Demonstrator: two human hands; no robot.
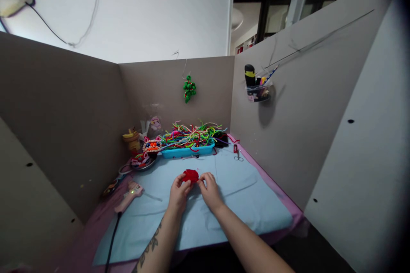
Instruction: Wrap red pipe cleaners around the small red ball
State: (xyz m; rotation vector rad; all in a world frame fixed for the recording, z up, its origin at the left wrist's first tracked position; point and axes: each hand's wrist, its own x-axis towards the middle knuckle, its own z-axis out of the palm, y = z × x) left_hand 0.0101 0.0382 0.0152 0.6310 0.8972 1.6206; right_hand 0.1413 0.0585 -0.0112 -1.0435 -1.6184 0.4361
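A fuzzy red round piece, seemingly made of pipe cleaner, is held a little above the blue cloth in the middle of the table. My left hand grips its left side between thumb and fingers. At its right edge, my right hand is closed in a pinch, touching the piece; whatever lies between those fingertips is too small to make out. A pink glue gun with a small green light lies left of my hands, its black cord running toward the front edge.
Behind my hands stands a blue tray heaped with colourful pipe cleaners. Scissors lie at the back right. A metal bowl with finished animal-like pieces stands at the left. Grey partitions enclose the table; a cup of tools hangs right.
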